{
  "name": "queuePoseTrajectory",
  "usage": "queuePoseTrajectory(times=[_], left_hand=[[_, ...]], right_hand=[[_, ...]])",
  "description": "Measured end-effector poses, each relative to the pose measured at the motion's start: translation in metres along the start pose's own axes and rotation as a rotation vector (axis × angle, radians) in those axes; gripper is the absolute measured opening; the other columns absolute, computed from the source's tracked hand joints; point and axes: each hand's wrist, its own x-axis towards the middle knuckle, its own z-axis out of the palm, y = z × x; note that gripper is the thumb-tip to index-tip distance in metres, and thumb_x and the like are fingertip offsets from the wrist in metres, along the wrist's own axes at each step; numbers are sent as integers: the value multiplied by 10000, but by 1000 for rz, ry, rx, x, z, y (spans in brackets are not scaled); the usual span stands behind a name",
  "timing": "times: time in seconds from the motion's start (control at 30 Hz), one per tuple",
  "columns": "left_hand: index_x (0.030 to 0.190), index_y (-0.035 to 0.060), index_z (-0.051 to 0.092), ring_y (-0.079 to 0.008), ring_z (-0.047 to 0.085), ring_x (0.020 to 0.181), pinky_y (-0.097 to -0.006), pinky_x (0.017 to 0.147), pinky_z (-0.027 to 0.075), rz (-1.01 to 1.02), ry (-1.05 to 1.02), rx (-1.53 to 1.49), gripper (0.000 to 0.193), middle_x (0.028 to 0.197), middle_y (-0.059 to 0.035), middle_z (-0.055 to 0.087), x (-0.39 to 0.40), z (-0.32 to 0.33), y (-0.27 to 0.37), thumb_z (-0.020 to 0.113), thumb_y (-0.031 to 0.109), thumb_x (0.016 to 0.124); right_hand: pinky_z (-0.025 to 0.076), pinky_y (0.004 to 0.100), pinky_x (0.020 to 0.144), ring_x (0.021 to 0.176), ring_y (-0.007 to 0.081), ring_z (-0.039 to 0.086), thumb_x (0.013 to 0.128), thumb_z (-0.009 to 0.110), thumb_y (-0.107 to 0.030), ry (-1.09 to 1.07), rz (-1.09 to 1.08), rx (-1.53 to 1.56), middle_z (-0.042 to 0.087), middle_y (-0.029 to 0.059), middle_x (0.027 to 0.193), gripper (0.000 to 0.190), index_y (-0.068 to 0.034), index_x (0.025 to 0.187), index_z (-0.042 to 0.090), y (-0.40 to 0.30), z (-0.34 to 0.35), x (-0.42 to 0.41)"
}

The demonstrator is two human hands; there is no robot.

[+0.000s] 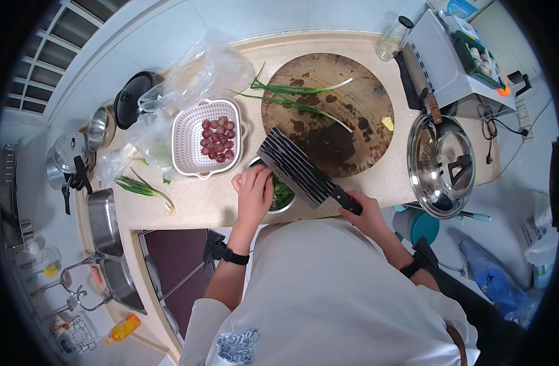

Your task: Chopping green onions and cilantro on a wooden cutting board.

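My right hand (366,212) grips the black handle of a cleaver (302,171). The wide blade slants up and left, over part of a metal bowl (280,211) and the near left edge of the board. Chopped green leaves (284,193) lie in the bowl. Over its left side, my left hand (253,185) has bent fingers at the greens; whether they pinch any is hidden. Beyond the blade, two scallions (323,88) lie on a round wooden cutting board (373,103). A small yellow piece (387,123), possibly ginger, rests at the board's right edge.
Left of the board stands a white plastic basket (184,153) of red grapes (219,138), beside clear plastic bags (210,68). More scallions (144,188) lie near the sink (106,224). A large steel lid (421,164) and a wooden-handled knife (433,107) are at right.
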Motion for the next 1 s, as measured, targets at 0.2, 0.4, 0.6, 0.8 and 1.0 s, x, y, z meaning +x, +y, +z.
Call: queuePoseTrajectory(times=[0.2, 0.4, 0.6, 0.8, 1.0], left_hand=[[942, 81, 610, -234, 555, 910, -410, 854, 328, 33, -174, 73, 134, 982, -56, 593, -7, 11, -15, 653, 79, 815], [825, 73, 597, -262, 529, 943, -437, 835, 325, -219, -391, 287, 119, 1013, -75, 584, -13, 3, -11, 690, 124, 771], [704, 53, 694, -273, 453, 1094, -469, 918, 304, -197, -316, 314, 107, 1087, -91, 548, -8, 3, 8, 750, 131, 657], [1132, 44, 638, -345, 357, 1278, -552, 1011, 270, -209, -578, 424, 499, 1315, -158, 461, 27, -10, 32, 774, 207, 680], [1450, 108, 355, -345, 291, 1396, -608, 1095, 227, 30, -580, 330, 904, 1489, -186, 325, 132, 42, 35, 805, 215, 673]], right_hand=[[436, 253, 545, 583, 86, 522, 813, 734, -109, 2, 4, 38, 605, 50, 742, 356, -5, 1125, 596, 1, -5, 0], [493, 298, 692, 717, 185, 603, 812, 728, -131, 15, 146, 54, 647, 137, 837, 363, 2, 1121, 591, -7, -22, -3], [485, 281, 685, 714, 149, 582, 808, 725, -121, 82, 154, 123, 636, 116, 823, 360, 0, 1120, 590, 6, -40, -6], [471, 269, 681, 723, 126, 562, 809, 717, -115, 224, 160, 229, 624, 84, 822, 345, 4, 1102, 578, 27, -61, -9], [452, 263, 657, 706, 116, 543, 818, 710, -94, 379, 125, 238, 603, 62, 800, 312, -6, 1071, 549, 45, -80, -10]])
